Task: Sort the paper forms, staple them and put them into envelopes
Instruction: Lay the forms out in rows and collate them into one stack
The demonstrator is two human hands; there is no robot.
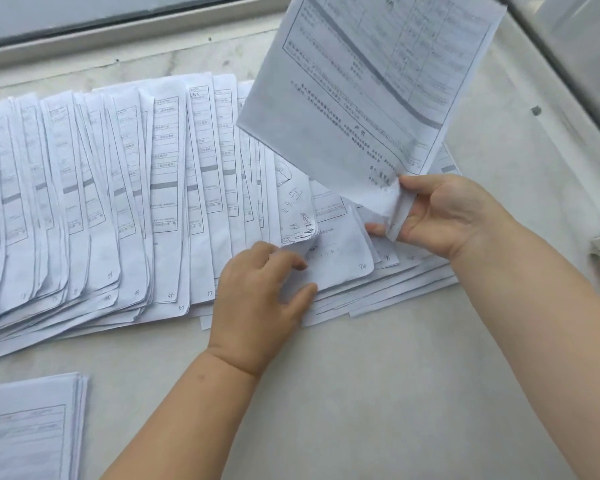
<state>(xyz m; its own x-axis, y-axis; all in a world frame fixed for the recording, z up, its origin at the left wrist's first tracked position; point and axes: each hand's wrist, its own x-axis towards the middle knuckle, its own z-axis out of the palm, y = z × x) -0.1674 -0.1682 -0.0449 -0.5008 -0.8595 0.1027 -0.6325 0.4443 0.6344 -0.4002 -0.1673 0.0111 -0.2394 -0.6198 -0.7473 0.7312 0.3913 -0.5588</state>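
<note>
Right hand (440,216) pinches one printed form (368,88) by its bottom corner, thumb on top and fingers curled under, the sheet raised off the surface and tilted up over the far right end of the fanned row of forms (118,195). Left hand (260,292) rests on the row near its right end, fingers loosely spread, fingertips lifting or bending a curled corner of one sheet (exact contact hard to read, paper hides the tips). The row lies overlapped across the pale stone-like counter (395,375), each sheet offset so its lower corner shows; a second squared stack (28,427) sits apart at lower left. Handling guess: single office sheets, very light, floppy, already creasing where pinched, corners dog-eared; they slide easily on each other, so the fan likely shifts if nudged. Best hold is probably a corner or short edge, with the other hand pressing the neighbours flat. Writing: printed tables with grey bars and blocks of Chinese text, too blurred to read; handwritten numbers in lower corners, some look like 44, 47, 71, uncertain; scribbled pen notes on the curled sheet, illegible. No stapler or envelopes in view.
</note>
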